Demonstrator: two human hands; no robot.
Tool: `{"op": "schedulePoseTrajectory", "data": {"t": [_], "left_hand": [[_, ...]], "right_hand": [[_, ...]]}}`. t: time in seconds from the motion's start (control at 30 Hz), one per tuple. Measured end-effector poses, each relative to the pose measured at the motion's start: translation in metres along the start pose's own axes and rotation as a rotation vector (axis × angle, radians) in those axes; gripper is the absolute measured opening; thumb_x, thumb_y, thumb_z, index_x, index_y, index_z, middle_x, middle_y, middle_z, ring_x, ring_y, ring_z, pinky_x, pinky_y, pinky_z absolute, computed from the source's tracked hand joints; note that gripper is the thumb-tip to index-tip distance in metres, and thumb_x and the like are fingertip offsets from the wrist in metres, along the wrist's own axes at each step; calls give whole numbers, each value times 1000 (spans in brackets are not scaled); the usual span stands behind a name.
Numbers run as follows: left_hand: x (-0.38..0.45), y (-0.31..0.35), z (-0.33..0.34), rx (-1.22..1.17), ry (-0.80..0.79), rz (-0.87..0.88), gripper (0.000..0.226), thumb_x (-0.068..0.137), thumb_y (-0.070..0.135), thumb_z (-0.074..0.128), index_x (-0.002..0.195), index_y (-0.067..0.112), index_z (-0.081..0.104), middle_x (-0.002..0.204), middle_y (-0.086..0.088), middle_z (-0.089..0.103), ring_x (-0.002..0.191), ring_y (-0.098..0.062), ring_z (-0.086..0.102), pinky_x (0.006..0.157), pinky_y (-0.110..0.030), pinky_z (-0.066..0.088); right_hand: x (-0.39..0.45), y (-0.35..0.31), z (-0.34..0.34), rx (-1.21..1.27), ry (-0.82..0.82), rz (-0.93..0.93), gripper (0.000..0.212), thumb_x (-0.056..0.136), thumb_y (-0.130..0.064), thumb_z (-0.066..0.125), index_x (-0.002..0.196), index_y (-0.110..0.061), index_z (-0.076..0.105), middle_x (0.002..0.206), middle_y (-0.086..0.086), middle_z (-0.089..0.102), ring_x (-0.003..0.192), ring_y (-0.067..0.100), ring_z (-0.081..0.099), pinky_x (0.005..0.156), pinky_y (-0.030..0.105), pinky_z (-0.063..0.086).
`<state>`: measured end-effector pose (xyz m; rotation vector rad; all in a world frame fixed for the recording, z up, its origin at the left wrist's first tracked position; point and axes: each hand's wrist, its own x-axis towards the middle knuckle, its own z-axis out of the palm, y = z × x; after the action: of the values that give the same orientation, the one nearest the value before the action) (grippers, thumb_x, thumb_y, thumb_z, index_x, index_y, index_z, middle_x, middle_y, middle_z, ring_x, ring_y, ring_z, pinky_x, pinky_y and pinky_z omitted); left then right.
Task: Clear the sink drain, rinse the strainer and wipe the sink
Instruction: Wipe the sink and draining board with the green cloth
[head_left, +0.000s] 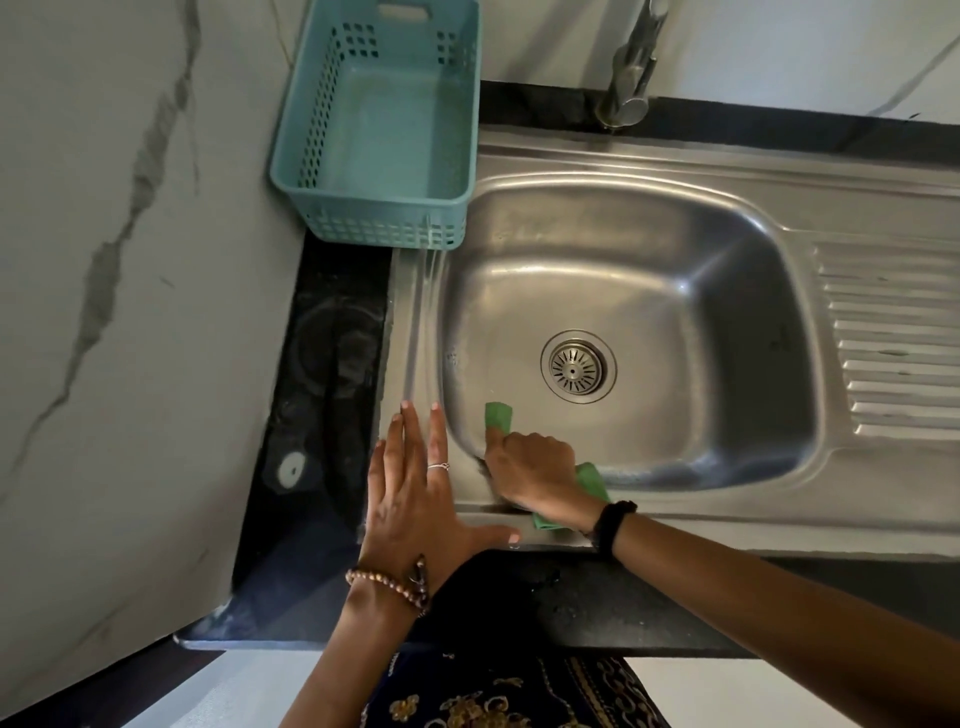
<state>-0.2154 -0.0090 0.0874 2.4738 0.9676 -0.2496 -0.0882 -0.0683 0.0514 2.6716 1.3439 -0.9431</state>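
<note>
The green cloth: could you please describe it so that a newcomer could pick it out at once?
Start at the steel sink and go to the basin's near left corner. There the right hand presses the green cloth against the basin wall, its ends poking out either side. It is the only bright green thing among grey steel.

A dark polished stone bench (332, 519) runs along a pale marble-veined wall and carries a stainless-steel sink (675, 166) with a ribbed drainboard at its right. A teal perforated plastic basket (379, 228) stands at the bench's back left corner, just beside the basin, its right edge on the steel rim. A chrome tap (631, 67) rises behind the basin.
</note>
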Motion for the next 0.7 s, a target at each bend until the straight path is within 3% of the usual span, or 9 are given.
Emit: {"op": "schedulePoseTrajectory", "data": {"t": [0.1, 0.17, 0.27, 0.33, 0.4, 0.6, 0.7], "left_hand": [[1, 2, -2, 114, 45, 15, 136, 41, 94, 34, 132, 18, -32, 154, -15, -14, 144, -28, -5, 116, -40, 3], [2, 3, -4, 190, 29, 8, 134, 42, 96, 29, 134, 16, -28, 154, -16, -10, 144, -30, -1, 118, -43, 7], [3, 4, -5, 236, -28, -29, 140, 37, 96, 24, 137, 8, -22, 155, -15, -6, 144, -29, -2, 118, -46, 6], [4, 5, -7, 248, -54, -23, 143, 38, 95, 33, 142, 1, 8, 152, -20, 17, 141, -33, 19, 114, -51, 21], [5, 4, -9, 274, -65, 7, 139, 40, 95, 35, 138, -3, 29, 145, -23, 33, 134, -36, 33, 106, -55, 33], [9, 6, -13, 317, -95, -4, 118, 60, 86, 18, 133, -4, 39, 142, -21, 40, 132, -31, 39, 103, -60, 28], [14, 8, -16, 335, -102, -20, 116, 65, 85, 14, 138, -3, 31, 146, -20, 32, 136, -30, 30, 104, -63, 15]], "right_hand": [[12, -30, -5, 175, -20, 78, 45, 101, -37, 20, 75, -13, 47, 67, 3, 58, 68, 28, 55, 57, 30, 30], [23, -45, -7, 340, -60, 167, 51, 100, -42, 16, 68, -15, 44, 68, 5, 59, 70, 30, 59, 63, 32, 39], [43, -52, -7, 583, -156, 373, 57, 97, -48, 14, 95, -11, 58, 107, 16, 66, 97, 34, 61, 82, 35, 42], [54, -56, -7, 811, -233, 513, 62, 95, -50, 15, 120, -8, 53, 124, 20, 58, 111, 35, 55, 94, 37, 39], [64, -61, -9, 1017, -262, 620, 67, 94, -52, 15, 122, -4, 52, 130, 21, 54, 116, 34, 52, 102, 36, 37], [83, -69, -20, 1424, -220, 756, 68, 97, -53, 14, 142, -6, 35, 146, 15, 40, 134, 27, 40, 113, 34, 30], [91, -68, -27, 1544, -183, 815, 72, 97, -55, 11, 143, -5, 34, 148, 14, 37, 134, 27, 39, 114, 30, 28]]}}
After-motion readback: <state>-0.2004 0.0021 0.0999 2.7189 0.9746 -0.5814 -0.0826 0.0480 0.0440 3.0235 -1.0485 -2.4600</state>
